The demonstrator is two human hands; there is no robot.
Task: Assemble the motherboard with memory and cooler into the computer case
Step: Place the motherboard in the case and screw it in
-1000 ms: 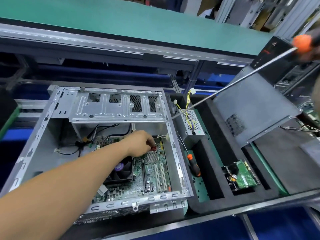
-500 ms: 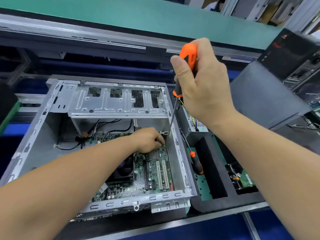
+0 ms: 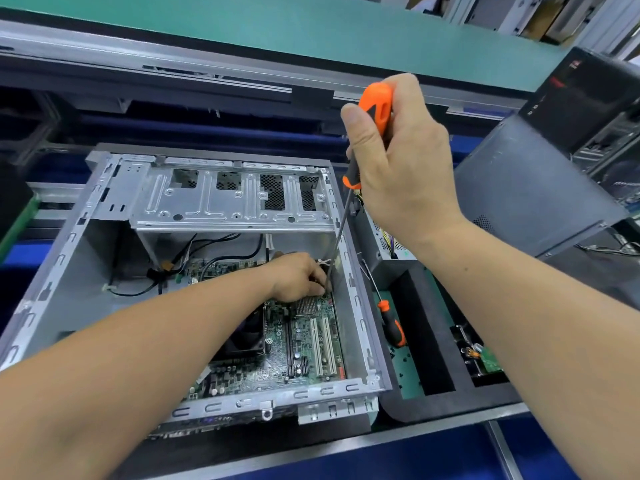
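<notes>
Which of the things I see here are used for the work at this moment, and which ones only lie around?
In use:
- computer case
- motherboard
- long screwdriver, gripped by right hand
- left hand, fingers at the screwdriver tip

Lying about:
- second screwdriver in the foam tray
- side panel
- power supply

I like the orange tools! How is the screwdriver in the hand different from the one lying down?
The held screwdriver stands nearly upright in the right hand, its long shaft reaching down into the case; the spare screwdriver lies flat in the foam tray, untouched. The held one looks longer. Both have orange-and-black handles.
</notes>
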